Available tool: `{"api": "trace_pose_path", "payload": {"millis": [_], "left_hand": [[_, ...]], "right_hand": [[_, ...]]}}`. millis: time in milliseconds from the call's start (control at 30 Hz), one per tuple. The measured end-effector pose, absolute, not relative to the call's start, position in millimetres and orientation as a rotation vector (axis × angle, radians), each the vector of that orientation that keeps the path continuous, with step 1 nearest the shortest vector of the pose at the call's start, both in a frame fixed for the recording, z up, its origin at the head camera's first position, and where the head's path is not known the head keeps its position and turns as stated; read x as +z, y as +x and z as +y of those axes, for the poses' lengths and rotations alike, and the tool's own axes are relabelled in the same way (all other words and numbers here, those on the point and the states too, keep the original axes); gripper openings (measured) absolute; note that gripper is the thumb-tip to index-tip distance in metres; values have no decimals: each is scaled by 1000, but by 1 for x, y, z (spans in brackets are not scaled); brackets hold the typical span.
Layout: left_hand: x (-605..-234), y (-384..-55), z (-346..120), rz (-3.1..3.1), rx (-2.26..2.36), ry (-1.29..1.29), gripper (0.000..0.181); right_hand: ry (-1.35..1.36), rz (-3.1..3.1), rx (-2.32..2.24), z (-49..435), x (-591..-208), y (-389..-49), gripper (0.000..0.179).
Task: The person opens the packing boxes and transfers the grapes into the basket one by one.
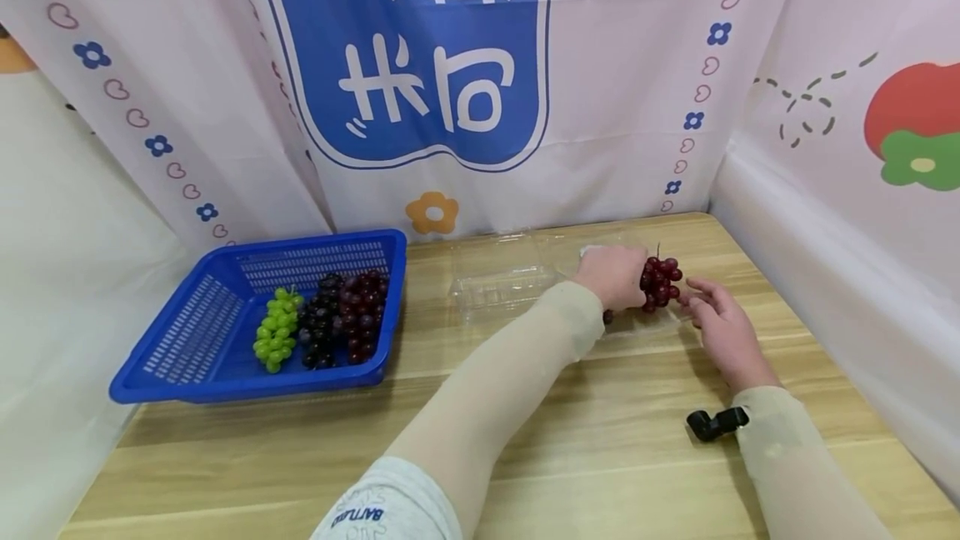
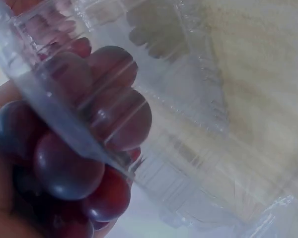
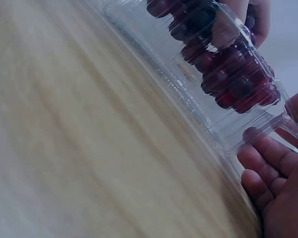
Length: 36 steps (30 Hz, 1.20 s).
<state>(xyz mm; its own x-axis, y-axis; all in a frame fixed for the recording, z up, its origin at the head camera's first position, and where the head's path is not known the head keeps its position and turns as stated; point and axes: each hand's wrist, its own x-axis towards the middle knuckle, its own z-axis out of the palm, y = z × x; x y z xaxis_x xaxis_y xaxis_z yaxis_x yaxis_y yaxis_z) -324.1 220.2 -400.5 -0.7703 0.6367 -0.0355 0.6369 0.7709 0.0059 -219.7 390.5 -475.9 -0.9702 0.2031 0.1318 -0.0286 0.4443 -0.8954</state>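
Note:
A bunch of dark red grapes [image 1: 660,283] is in the grip of my left hand [image 1: 613,275], low over the clear plastic box [image 1: 678,322]. In the left wrist view the grapes [image 2: 69,166] lie against the palm, partly behind the box's ribbed wall [image 2: 179,163]. My right hand [image 1: 726,336] holds the right end of the box. The right wrist view shows its fingers [image 3: 268,158] curled at the box's corner, with grapes [image 3: 243,82] visible through the clear side. The left hand hides part of the box and the bunch in the head view.
To the left, a blue plastic basket [image 1: 161,394] holds green grapes [image 1: 277,330], black grapes [image 1: 318,323] and dark red grapes [image 1: 362,315]. The box's clear lid [image 1: 498,286] lies folded back on the wooden table [image 1: 592,457]. Printed cloth [image 1: 630,107] hangs behind the table.

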Motion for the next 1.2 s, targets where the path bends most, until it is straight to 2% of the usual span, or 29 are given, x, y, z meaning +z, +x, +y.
{"api": "trace_pose_path", "payload": {"millis": [367, 667, 800, 967, 1200], "left_hand": [[-417, -316, 223, 2892, -17, 1003, 46], [-419, -319, 227, 2869, 24, 986, 47], [-412, -320, 223, 2889, 102, 1024, 41], [-400, -323, 215, 2936, 180, 1076, 42], [-359, -321, 196, 2962, 226, 1116, 45]], "right_hand": [[-155, -2484, 1539, 390, -474, -219, 51], [-158, -2627, 1231, 388, -473, -220, 51], [-190, -2638, 1198, 384, -470, -222, 55], [-235, -2637, 1196, 380, -471, -223, 58], [-256, -2612, 1189, 383, -474, -221, 56]]}}
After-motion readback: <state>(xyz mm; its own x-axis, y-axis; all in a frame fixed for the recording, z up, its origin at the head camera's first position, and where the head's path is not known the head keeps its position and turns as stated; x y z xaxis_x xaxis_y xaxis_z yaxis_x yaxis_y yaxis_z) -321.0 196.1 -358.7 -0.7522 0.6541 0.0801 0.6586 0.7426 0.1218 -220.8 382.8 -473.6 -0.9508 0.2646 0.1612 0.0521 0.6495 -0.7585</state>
